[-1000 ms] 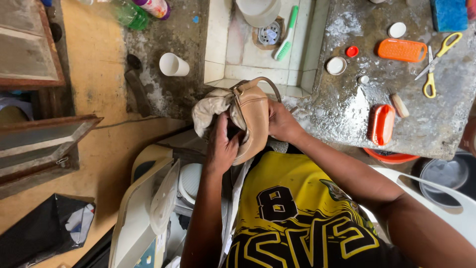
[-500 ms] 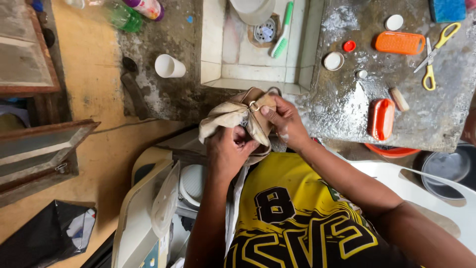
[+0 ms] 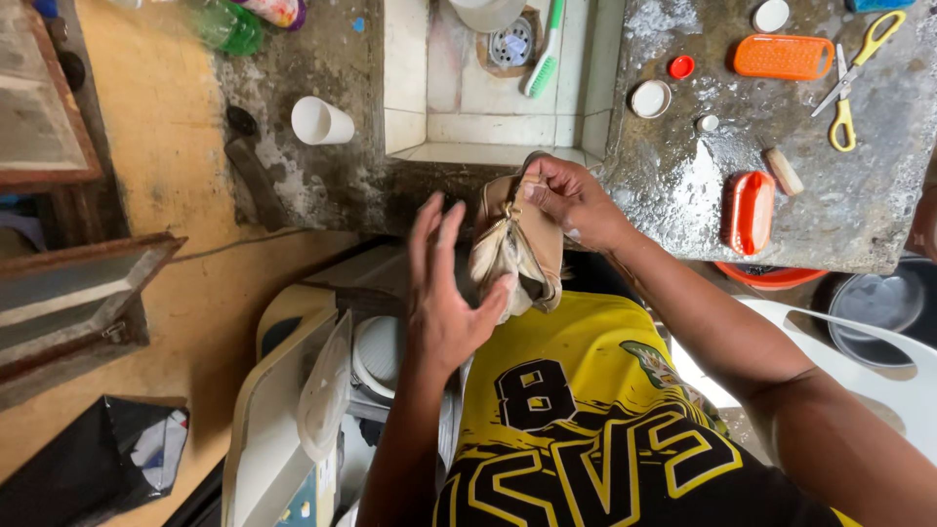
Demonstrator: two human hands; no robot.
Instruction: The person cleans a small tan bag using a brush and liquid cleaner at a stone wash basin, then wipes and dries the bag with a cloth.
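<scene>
Right hand (image 3: 571, 200) pinches the top of the crumpled beige cloth pouch (image 3: 517, 254), which hangs over the person's lap just below the edge of the small tiled sink (image 3: 405, 98). Left hand (image 3: 449, 293) is spread wide, fingers splayed, holding nothing; only its thumb looks to brush the fabric. With just that one pinch bearing it, the pouch could slip and drop onto the yellow jersey (image 3: 586, 390), or swing against the wet, grimy grey concrete table (image 3: 683, 185).
</scene>
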